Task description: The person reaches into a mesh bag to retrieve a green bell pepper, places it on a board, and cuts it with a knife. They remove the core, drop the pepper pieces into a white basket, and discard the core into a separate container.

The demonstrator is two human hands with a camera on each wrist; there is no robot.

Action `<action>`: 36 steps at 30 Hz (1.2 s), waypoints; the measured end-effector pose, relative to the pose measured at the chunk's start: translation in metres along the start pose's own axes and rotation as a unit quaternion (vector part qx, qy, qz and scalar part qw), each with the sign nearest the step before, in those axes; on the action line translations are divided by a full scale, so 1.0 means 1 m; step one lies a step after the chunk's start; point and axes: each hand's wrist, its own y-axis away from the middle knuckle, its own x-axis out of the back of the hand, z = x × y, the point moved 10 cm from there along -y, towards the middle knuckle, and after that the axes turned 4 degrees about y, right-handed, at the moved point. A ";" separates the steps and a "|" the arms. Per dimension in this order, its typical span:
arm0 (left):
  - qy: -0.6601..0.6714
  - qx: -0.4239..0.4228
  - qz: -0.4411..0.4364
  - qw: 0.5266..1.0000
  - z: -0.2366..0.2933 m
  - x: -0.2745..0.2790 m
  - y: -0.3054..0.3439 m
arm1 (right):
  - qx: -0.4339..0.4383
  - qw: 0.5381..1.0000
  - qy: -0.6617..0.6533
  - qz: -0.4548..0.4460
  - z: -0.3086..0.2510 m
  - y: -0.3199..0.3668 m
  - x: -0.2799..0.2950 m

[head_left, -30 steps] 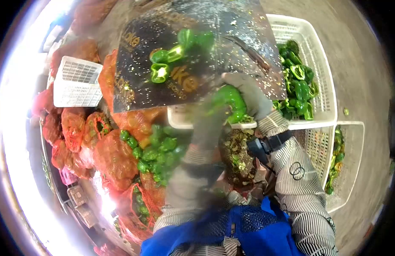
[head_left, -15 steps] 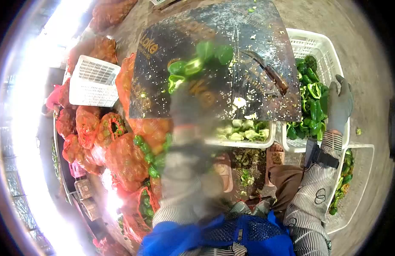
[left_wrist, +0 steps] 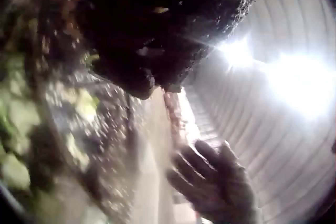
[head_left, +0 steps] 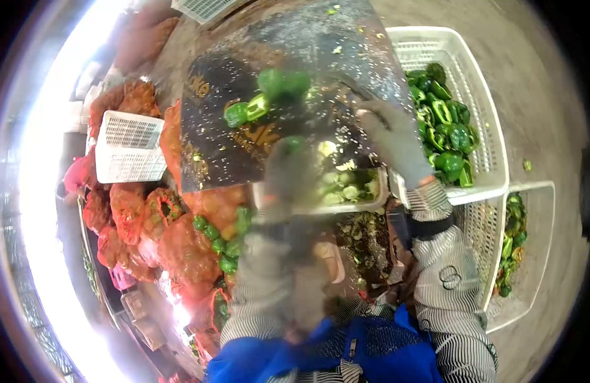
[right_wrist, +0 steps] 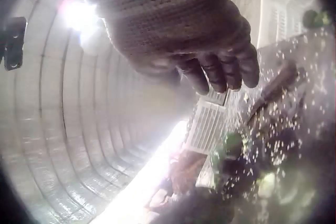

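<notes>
My left hand [head_left: 290,172], gloved and blurred, is over the front edge of the dark board [head_left: 212,169]. A green bell pepper [head_left: 295,142] shows at its fingertips. In the left wrist view the left hand [left_wrist: 152,35] has bent fingers, and the pepper is hidden. My gloved right hand [head_left: 394,137] hovers over the board's right side with nothing in it, its fingers [right_wrist: 214,71] loosely bent in the right wrist view. Below them lies a knife [right_wrist: 273,90] with a brown handle. Several green peppers [head_left: 257,106] sit farther back on the board.
Right of the board stands a white crate [head_left: 496,147] of cut green peppers [head_left: 457,137]. A bin [head_left: 320,207] of pale cores [head_left: 343,191] is under its front edge. Red mesh sacks [head_left: 186,246], loose peppers [head_left: 228,263] and a white basket [head_left: 129,172] are at the left.
The right hand took a pepper to the right crate, let it go and came back empty over the board. The left hand reached onto the board and drew a pepper back towards the body.
</notes>
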 end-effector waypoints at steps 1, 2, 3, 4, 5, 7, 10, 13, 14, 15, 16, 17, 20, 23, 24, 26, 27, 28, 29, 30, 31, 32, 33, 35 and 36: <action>0.161 0.055 -0.020 0.985 0.006 -0.021 0.016 | -0.043 0.997 -0.054 -0.033 -0.006 0.008 -0.012; 0.165 0.058 -0.029 0.984 0.023 -0.037 0.033 | -0.086 0.988 -0.108 -0.066 -0.010 0.018 -0.022; 0.272 0.070 -0.042 0.959 0.041 -0.053 0.049 | -0.093 0.988 -0.103 -0.060 -0.007 0.019 -0.028; 0.375 0.080 -0.052 0.922 0.055 -0.067 0.060 | -0.077 0.962 -0.225 -0.133 -0.004 0.018 -0.056; 0.370 0.058 -0.030 0.927 0.065 -0.069 0.065 | -0.057 0.915 -0.343 -0.204 -0.003 0.020 -0.080; 0.260 -0.039 -0.049 0.964 0.050 -0.068 0.060 | 0.111 0.962 -0.224 -0.109 0.006 0.016 -0.079; 0.170 -0.088 -0.075 0.979 0.072 -0.062 0.073 | 0.368 0.926 0.005 0.078 -0.021 0.036 -0.059; 0.108 -0.105 -0.063 0.987 0.056 -0.059 0.079 | 0.247 0.966 -0.037 -0.064 -0.024 0.031 -0.064; 0.014 -0.171 -0.041 0.984 0.058 -0.056 0.083 | 0.266 0.960 -0.059 -0.056 -0.027 0.036 -0.063; 0.015 -0.169 -0.042 0.985 0.074 -0.054 0.089 | 0.286 0.954 -0.081 -0.047 -0.027 0.040 -0.062; 0.222 -0.056 -0.062 0.972 0.073 -0.053 0.093 | 0.305 0.946 -0.101 -0.038 -0.027 0.042 -0.060; 0.416 0.061 -0.079 0.904 0.066 -0.061 0.099 | 0.324 0.938 -0.121 -0.030 -0.026 0.045 -0.058; 0.416 0.016 -0.138 0.899 0.062 -0.060 0.098 | 0.360 0.918 -0.162 -0.015 -0.017 0.048 -0.058; 0.284 -0.161 -0.153 0.933 0.079 -0.052 0.099 | 0.407 0.903 -0.116 -0.070 -0.027 0.046 -0.061; 0.284 -0.161 -0.153 0.933 0.078 -0.048 0.098 | 0.407 0.903 -0.116 -0.070 -0.031 0.044 -0.058; 0.457 0.009 -0.215 0.863 0.062 -0.058 0.097 | 0.450 0.891 -0.022 -0.051 -0.054 0.049 -0.057; 0.458 0.009 -0.214 0.863 0.064 -0.056 0.098 | 0.451 0.891 -0.022 -0.052 -0.068 0.054 -0.049; 0.361 -0.048 -0.189 0.912 0.071 -0.048 0.096 | 0.183 0.953 -0.190 -0.149 -0.057 0.034 -0.049; 0.258 -0.103 -0.162 0.947 0.077 -0.041 0.096 | -0.106 0.908 -0.335 -0.229 -0.028 0.041 -0.070; 0.259 -0.103 -0.159 0.947 0.073 -0.038 0.092 | -0.106 0.908 -0.334 -0.231 -0.027 0.038 -0.071; 0.085 -0.184 -0.135 0.970 0.074 -0.033 0.089 | -0.056 0.945 -0.252 -0.199 -0.028 0.029 -0.064; -0.094 -0.257 -0.105 0.956 0.074 -0.034 0.089 | -0.003 0.972 -0.168 -0.164 -0.029 0.021 -0.057; -0.094 -0.256 -0.101 0.957 0.065 -0.033 0.088 | 0.209 0.970 -0.095 -0.080 -0.054 0.025 -0.038; -0.233 -0.214 -0.152 0.936 0.034 -0.048 0.084 | -0.070 0.958 -0.277 -0.027 -0.013 0.012 -0.013; -0.305 -0.192 -0.175 0.916 0.021 -0.051 0.080 | -0.051 0.945 -0.321 0.022 -0.020 0.014 0.010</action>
